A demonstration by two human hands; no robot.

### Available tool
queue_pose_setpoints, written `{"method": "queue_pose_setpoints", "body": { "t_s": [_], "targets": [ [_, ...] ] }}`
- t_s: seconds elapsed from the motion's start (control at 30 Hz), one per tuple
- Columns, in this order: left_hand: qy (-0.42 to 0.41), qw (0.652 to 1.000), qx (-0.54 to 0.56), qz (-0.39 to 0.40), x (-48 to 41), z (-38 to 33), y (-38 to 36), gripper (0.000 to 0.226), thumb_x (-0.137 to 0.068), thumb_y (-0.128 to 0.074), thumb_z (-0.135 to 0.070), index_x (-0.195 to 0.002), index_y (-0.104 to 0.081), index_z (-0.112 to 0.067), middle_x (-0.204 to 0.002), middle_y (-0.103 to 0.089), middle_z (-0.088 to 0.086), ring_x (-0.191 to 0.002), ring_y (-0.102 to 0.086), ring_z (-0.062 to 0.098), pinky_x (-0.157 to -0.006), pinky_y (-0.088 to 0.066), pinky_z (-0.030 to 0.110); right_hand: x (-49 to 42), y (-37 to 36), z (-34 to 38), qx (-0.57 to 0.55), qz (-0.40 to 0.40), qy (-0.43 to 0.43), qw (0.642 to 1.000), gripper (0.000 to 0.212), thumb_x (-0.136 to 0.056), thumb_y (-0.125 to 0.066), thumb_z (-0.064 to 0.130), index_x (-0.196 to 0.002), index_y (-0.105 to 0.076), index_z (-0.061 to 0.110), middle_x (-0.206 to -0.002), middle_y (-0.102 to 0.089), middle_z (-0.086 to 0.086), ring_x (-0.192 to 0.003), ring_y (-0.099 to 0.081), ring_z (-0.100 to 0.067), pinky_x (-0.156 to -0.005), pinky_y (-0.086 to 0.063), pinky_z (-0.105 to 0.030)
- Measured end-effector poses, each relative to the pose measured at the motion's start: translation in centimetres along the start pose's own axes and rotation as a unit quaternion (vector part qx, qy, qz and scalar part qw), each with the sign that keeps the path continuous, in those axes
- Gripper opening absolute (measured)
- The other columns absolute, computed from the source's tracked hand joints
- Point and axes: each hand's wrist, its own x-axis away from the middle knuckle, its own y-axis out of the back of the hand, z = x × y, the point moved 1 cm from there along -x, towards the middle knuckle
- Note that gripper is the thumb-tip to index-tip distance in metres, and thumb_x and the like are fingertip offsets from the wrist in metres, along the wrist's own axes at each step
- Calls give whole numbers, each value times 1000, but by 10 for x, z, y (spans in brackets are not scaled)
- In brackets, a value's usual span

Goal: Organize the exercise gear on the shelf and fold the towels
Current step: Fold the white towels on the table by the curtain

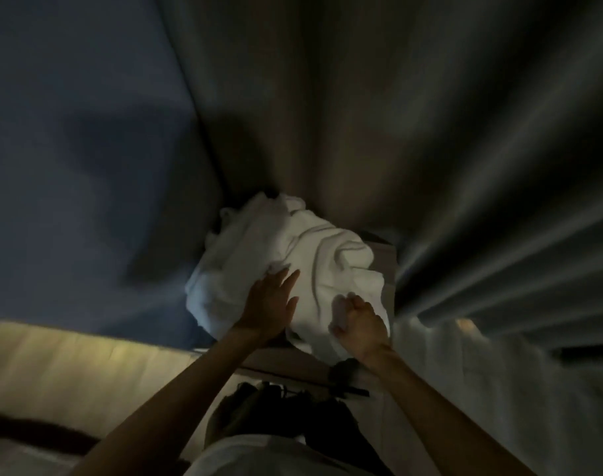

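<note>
The towel [286, 255] is white, matt, creased cloth. The curtain [465, 166], far and right, is grey cloth with a faint sheen. The shelf [386, 266] top looks smooth, the left wall [70, 149] matt.

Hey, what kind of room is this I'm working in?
Likely a dim bedroom or hotel-style room: long grey curtains at right, a blue wall at left, a crumpled white towel on a pale shelf top.

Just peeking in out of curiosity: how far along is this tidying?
Nothing looks finished. The white towel lies crumpled on the shelf top; the left hand presses it, the right hand grips a fold. Folding is left, and dark gear below, too dim to judge.
</note>
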Motion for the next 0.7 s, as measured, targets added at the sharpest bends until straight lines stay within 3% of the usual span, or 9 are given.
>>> {"method": "queue_pose_setpoints", "body": {
  "t_s": [0.07, 0.2, 0.3, 0.43, 0.5, 0.57, 0.7],
  "targets": [
    [38, 999, 18, 9, 5, -9, -9, 57, -101, -33, -40, -152, -11, -26, -160, -12, -2, -146, -14, 18, -118, -17, 37, -5, -7, -6, 37, 4, 21, 999, 67, -92, -50, 46, -147, -26, 14, -155, -19, -10, -136, -30, -28, -103, -40, -37],
    [74, 995, 64, -17, 26, -17, -19, 58, -100, -35, -41, -152, -11, -29, -159, -14, -2, -143, -23, 17, -115, -24, 34, -5, -21, -11, 128, -88, 51, 987, 41, -95, -47, 44, -125, -54, 17, -144, -39, -10, -122, -47, -24, -90, -47, -35],
    [59, 995, 61, -54, 46, -15, -24, 60, -100, -38, -39, -152, -11, -27, -159, -14, 0, -137, -34, 16, -110, -33, 31, -4, -24, -17, 103, -60, 88, 989, 34, -99, -39, 40, -120, -52, 17, -134, -44, -7, -114, -47, -21, -86, -46, -32],
    [65, 990, 85, -91, 56, -15, -26, 61, -99, -45, -35, -151, -15, -25, -157, -21, 3, -131, -43, 19, -105, -40, 29, -1, -2, -18, 73, -140, 131, 979, 47, -89, -63, 31, -129, -53, 8, -132, -56, -12, -115, -57, -22, -94, -49, -31],
    [69, 986, 108, -105, 56, -15, -24, 63, -97, -48, -33, -151, -15, -27, -157, -23, 5, -131, -44, 23, -102, -43, 32, 6, 19, -19, 92, -134, 160, 974, 51, -99, -47, 26, -145, -32, 10, -147, -40, -7, -132, -43, -23, -110, -34, -31],
    [64, 983, 122, -124, 55, -17, -19, 66, -96, -49, -33, -150, -10, -32, -156, -24, 6, -133, -41, 27, -97, -46, 35, 12, 50, -19, 19, -137, 155, 978, 44, -99, -41, 14, -142, -32, 8, -142, -43, -10, -128, -44, -31, -107, -35, -38],
    [49, 971, 153, -178, 40, -30, 9, 74, -93, -56, -38, -142, 0, -40, -154, -27, 7, -134, -38, 25, -101, -34, 27, 36, 134, -15, -111, -274, 203, 933, 19, -95, -48, 7, -112, -50, 0, -110, -56, -16, -95, -55, -25, -87, -44, -33]
  ]
}}
